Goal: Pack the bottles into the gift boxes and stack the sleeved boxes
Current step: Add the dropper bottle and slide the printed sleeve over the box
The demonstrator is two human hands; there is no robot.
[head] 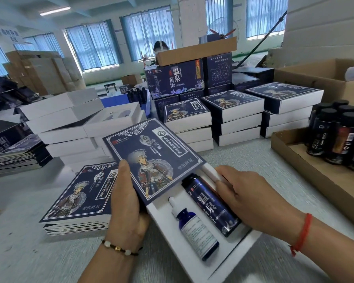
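1. Head view: the left hand (125,203) grips a glossy navy printed sleeve (151,158) half covering a white gift box (217,260) lying on the worktop (29,260).
2. The right hand (251,198), fingers curled, holds the box's far side; a dark cylindrical bottle (211,203) and a blue dropper bottle (196,227) lie in the box's cut-outs.
3. Flat sleeves (78,199) sit stacked at left, sleeved boxes (233,117) stacked beyond, capped bottles (339,135) in a cardboard tray (315,170).
4. Speckled grey surface; blue-curtained windows (94,45) behind.
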